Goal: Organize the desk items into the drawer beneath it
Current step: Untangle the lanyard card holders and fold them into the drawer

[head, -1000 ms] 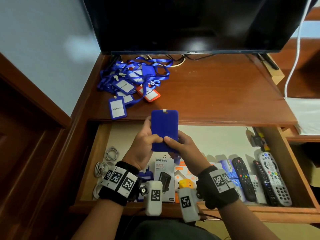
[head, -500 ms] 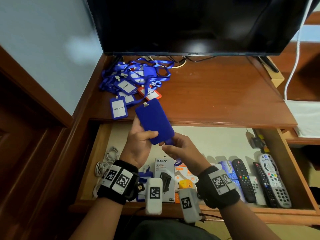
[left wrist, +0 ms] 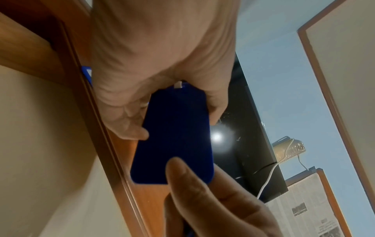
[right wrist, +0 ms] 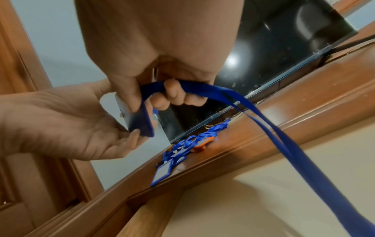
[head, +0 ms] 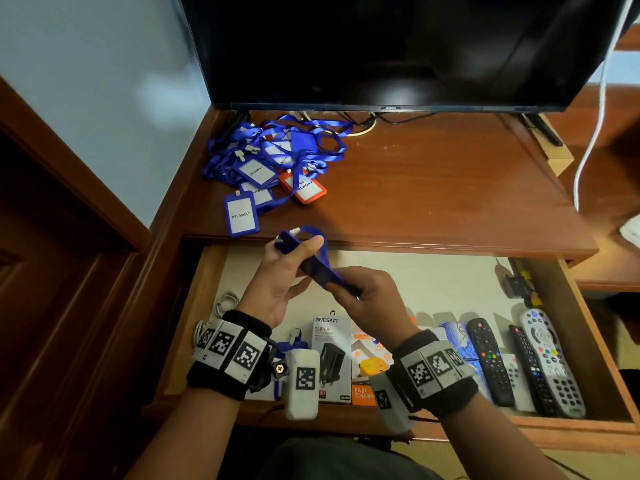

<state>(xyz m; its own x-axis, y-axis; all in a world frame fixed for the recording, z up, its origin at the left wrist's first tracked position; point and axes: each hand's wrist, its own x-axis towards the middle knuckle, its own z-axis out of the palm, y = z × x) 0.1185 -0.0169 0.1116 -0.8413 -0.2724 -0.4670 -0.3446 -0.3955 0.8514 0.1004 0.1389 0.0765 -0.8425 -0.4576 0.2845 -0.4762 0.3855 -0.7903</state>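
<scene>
Above the open drawer (head: 207, 306), the left hand (head: 277, 282) grips a blue badge holder (left wrist: 174, 136) while the right hand (head: 370, 299) pinches its strap (right wrist: 263, 121). Chargers and remotes (head: 512, 362) are stored; the badge pile (head: 273, 164) remains far left on the desk (head: 433, 195).

Blue badge holder (head: 300, 252), back side plain and dark, white clip tab at its far end, held tilted above the open drawer (head: 204, 306) just before the surface (head: 433, 188) edge. Blue lanyard strap (right wrist: 263, 121) looped off the holder, trailing down toward the drawer. Heap of blue lanyards and badge holders (head: 273, 157) at the surface's back left, white cards reading PELAWAT; one orange holder (head: 304, 188) among them, one blue holder (head: 241, 215) lying flat and apart near the front edge. Drawer pulled out, pale-lined.
</scene>
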